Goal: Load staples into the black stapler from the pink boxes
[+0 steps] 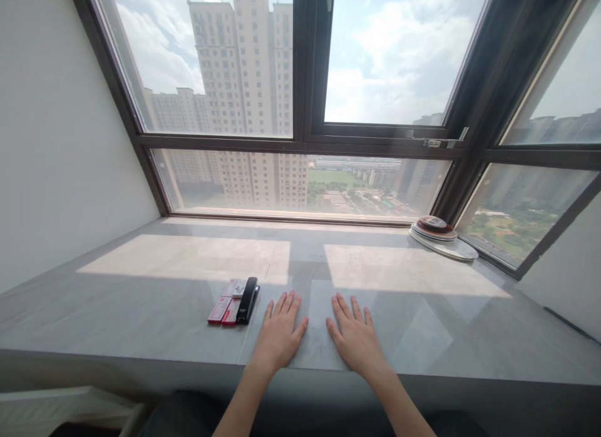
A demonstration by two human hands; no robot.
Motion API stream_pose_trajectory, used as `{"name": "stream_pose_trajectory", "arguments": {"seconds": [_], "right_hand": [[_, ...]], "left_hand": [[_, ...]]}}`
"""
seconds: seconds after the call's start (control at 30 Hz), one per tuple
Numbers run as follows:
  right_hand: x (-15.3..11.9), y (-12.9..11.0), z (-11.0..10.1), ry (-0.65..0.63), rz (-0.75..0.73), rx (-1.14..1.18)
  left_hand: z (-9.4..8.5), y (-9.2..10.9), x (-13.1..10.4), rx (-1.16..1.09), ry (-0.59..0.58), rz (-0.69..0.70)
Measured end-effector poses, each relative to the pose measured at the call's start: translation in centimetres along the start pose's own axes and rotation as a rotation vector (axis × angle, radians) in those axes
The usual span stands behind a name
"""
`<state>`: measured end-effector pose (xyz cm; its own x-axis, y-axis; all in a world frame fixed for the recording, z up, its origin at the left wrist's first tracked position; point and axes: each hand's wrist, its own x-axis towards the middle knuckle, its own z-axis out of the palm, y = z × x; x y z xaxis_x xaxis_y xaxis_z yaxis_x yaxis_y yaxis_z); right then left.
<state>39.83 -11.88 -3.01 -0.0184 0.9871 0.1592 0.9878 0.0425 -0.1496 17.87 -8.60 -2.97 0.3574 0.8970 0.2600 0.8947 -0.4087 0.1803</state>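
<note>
My left hand lies flat on the grey stone sill, palm down with the fingers spread. My right hand rests the same way a little to its right, and both are free of any object. Just left of my left hand is a black stapler, its length pointing away from me. Beside and partly under it are several small red and white boxes; their print is too small to read.
A stack of round plates or lids sits in the far right corner, by the window frame. The sill's front edge runs close to my wrists. A white wall bounds the left side. Below left shows a pale slatted object.
</note>
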Motion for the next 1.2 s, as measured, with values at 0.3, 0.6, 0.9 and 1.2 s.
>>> {"name": "stream_pose_trajectory", "arguments": {"seconds": [0.3, 0.6, 0.9, 1.2], "right_hand": [[-0.02, 0.18, -0.06, 0.001, 0.01, 0.015], [-0.03, 0.23, -0.15, 0.005, 0.009, 0.022], [-0.07, 0.21, -0.28, -0.009, 0.008, 0.026], [-0.06, 0.16, -0.71, -0.04, 0.022, 0.034]], "left_hand": [[-0.07, 0.18, 0.08, 0.004, 0.024, 0.012], [-0.08, 0.35, 0.12, -0.003, 0.044, 0.02], [-0.1, 0.39, 0.12, -0.014, 0.046, 0.023], [-0.1, 0.48, 0.15, -0.015, 0.035, 0.02]]}}
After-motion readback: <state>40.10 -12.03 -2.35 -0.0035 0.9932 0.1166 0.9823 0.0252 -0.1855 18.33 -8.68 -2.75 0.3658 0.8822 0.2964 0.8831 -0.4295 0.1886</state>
